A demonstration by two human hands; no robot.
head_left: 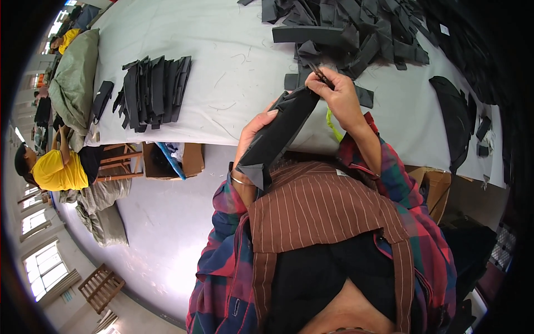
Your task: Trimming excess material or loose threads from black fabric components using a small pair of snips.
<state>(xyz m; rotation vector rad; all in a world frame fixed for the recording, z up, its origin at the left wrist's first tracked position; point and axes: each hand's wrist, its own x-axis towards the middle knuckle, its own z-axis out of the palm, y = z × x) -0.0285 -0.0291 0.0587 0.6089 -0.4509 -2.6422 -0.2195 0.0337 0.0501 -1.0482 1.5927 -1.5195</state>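
A long black fabric piece [278, 133] is held between both hands above the near edge of the white table [222, 50]. My left hand [253, 131] grips its lower part, thumb on top. My right hand [336, 94] pinches its upper end and also holds a small dark tool, which I cannot make out. A neat row of stacked black fabric pieces [153, 92] lies on the table to the left. A loose heap of black pieces [350, 30] lies at the far side, just beyond my right hand.
A dark shaped fabric panel [453, 117] lies on the table at right. An open cardboard box [172, 158] stands under the table edge, and another cardboard box [434, 186] is at right. A person in a yellow shirt [55, 167] sits at left beside grey sacks [75, 78].
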